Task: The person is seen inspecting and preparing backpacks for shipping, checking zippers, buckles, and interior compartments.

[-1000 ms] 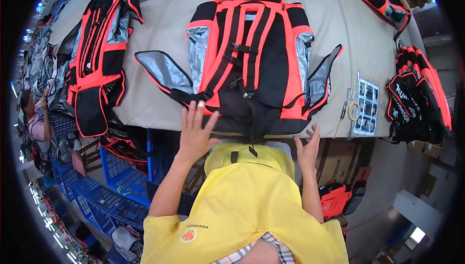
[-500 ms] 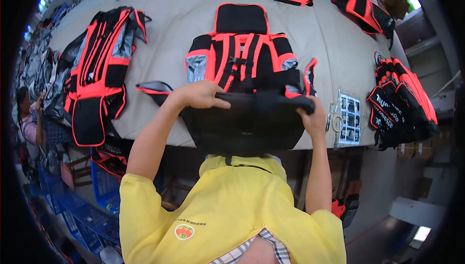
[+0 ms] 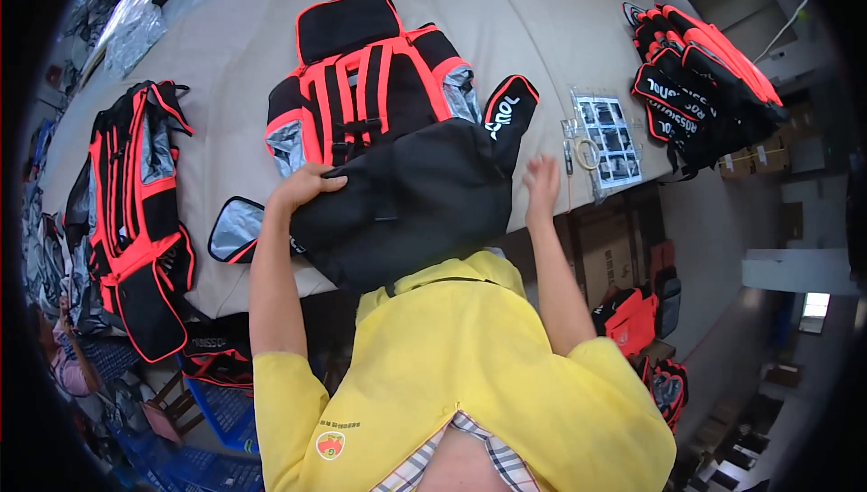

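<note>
A black backpack with neon-red straps lies spread on the table in front of me. Its plain black fabric panel is folded toward my body and hangs over the table's edge. At the panel's left corner, my left hand is closed on the fabric, thumb on top. My right hand is off the backpack, fingers apart and holding nothing. It is near a small slim tool and a roll of tape. Side flaps stick out: a silver-lined one at left, a lettered black one at right.
A second backpack lies at the table's left. Beside the tape is a clear-wrapped sheet of dark rectangles. Stacked red-and-black pieces overhang the right edge. Blue crates stand below at left; another person is at far left.
My right hand has let go of the black panel and moved away to the right. The panel now lies flatter over the backpack's lower part. The view has shifted.
</note>
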Action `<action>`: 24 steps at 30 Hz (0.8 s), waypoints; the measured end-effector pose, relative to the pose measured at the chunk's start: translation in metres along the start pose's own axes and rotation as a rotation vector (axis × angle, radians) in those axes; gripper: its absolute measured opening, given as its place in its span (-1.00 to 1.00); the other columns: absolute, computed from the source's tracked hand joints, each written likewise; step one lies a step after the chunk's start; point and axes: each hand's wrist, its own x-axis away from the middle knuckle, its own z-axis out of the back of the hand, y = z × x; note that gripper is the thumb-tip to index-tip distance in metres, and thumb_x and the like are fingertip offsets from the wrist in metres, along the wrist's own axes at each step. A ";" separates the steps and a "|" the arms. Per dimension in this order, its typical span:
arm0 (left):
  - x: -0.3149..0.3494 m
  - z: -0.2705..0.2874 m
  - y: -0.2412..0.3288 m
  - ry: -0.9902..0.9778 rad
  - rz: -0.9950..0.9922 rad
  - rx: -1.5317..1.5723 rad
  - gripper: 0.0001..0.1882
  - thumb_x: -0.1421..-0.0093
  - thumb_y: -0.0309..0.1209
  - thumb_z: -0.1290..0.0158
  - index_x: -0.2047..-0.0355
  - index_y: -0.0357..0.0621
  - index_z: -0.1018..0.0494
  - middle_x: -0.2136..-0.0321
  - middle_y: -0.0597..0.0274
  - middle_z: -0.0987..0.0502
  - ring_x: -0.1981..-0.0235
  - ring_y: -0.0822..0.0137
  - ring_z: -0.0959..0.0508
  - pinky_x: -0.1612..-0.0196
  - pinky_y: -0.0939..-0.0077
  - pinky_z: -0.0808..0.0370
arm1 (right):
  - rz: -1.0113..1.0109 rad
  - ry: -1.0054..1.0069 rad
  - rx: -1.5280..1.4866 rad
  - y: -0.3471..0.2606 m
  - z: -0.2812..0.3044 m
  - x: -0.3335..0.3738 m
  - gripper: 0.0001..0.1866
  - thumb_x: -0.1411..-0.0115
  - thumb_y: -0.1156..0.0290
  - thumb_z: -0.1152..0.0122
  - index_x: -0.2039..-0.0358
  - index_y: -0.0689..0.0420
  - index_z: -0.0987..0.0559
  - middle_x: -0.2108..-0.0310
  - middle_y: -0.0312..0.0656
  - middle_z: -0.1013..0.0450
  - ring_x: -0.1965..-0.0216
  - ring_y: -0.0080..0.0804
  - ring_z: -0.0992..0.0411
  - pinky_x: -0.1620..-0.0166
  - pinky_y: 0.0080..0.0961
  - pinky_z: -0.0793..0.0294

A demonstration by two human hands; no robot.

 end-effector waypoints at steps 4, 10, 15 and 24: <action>0.023 -0.010 0.023 0.022 -0.090 -0.093 -0.48 -0.21 -0.09 -0.32 0.02 -0.29 -0.66 0.25 0.05 -0.73 0.22 0.25 -0.71 0.08 0.37 -0.59 | -0.532 -0.131 -0.223 0.063 0.076 0.082 -0.60 -0.48 -0.05 -0.11 0.20 0.07 -0.43 0.41 -0.19 -0.48 0.46 -0.36 -0.44 0.19 -0.25 -0.55; 0.092 -0.056 0.157 0.418 -0.602 -0.782 -0.63 -0.24 0.00 -0.20 0.24 -0.05 -0.65 0.40 0.00 -0.67 0.29 -0.04 -0.69 0.27 0.01 -0.56 | -0.724 -0.218 -0.552 0.027 0.007 0.067 -0.59 -0.38 0.05 -0.30 -0.12 -0.05 -0.57 -0.06 -0.28 -0.57 -0.10 -0.32 -0.49 -0.21 -0.19 -0.46; 0.149 -0.047 0.220 1.032 -0.994 -0.488 -0.77 -0.25 -0.20 -0.25 0.41 -0.06 -0.57 0.52 0.12 -0.62 0.54 0.03 -0.63 0.54 0.17 -0.45 | -0.113 -0.576 -0.510 -0.220 -0.085 -0.022 -0.68 -0.26 0.36 -0.27 0.00 0.20 -0.64 0.02 -0.19 -0.62 -0.08 -0.23 -0.56 -0.26 -0.23 -0.51; 0.163 -0.222 0.089 0.904 -0.633 0.611 -0.69 -0.34 -0.33 -0.20 0.01 -0.27 -0.59 0.28 -0.19 -0.66 0.26 -0.18 -0.67 0.20 0.17 -0.58 | 0.544 -1.188 0.568 -0.379 -0.238 0.109 -0.64 -0.17 0.45 -0.35 0.02 0.30 -0.64 0.18 -0.21 -0.66 0.28 -0.43 -0.59 0.10 -0.48 -0.58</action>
